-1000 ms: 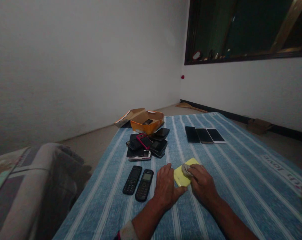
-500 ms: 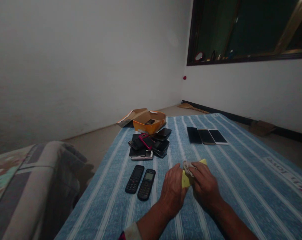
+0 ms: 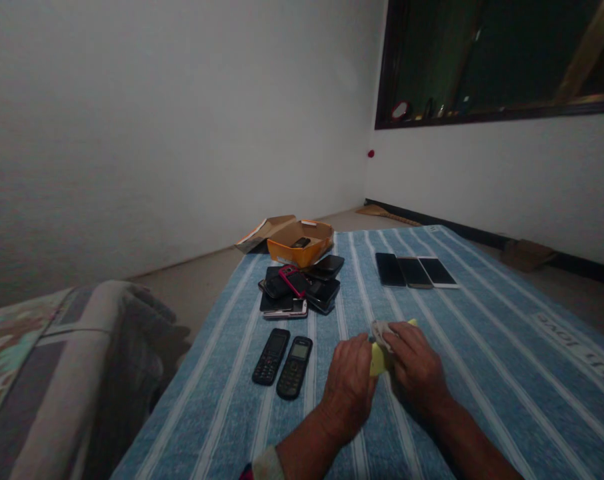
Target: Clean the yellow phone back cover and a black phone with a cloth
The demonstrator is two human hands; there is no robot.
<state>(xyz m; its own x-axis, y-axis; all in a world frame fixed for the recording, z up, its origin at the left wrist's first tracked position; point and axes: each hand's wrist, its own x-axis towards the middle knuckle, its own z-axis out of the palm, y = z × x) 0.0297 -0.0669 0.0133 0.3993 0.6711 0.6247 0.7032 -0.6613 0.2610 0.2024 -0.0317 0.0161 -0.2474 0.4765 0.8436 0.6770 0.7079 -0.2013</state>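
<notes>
My left hand [image 3: 349,383] has its fingers closed at the left edge of a flat yellow thing [image 3: 379,361], whose kind I cannot make out. My right hand [image 3: 421,373] is closed on a crumpled greyish cloth [image 3: 381,331], pressed against the yellow thing's upper side. Fingers hide much of both. To the left of my hands, two dark keypad phones [image 3: 271,358] lie side by side on the blue striped cover [image 3: 222,400]. Beyond them is a loose pile of phones, with a pink-framed phone [image 3: 293,281] on top.
An open orange cardboard box [image 3: 302,255] with a dark phone [image 3: 301,243] inside stands behind the pile. Three smartphones [image 3: 415,272] lie in a row at the back right. A cloth-covered piece of furniture [image 3: 97,333] is at the left, across a floor gap.
My right hand and the greyish cloth have shifted slightly right, and less of the yellow thing shows. My left hand keeps its hold. The phones lie as before; the view has shifted a little.
</notes>
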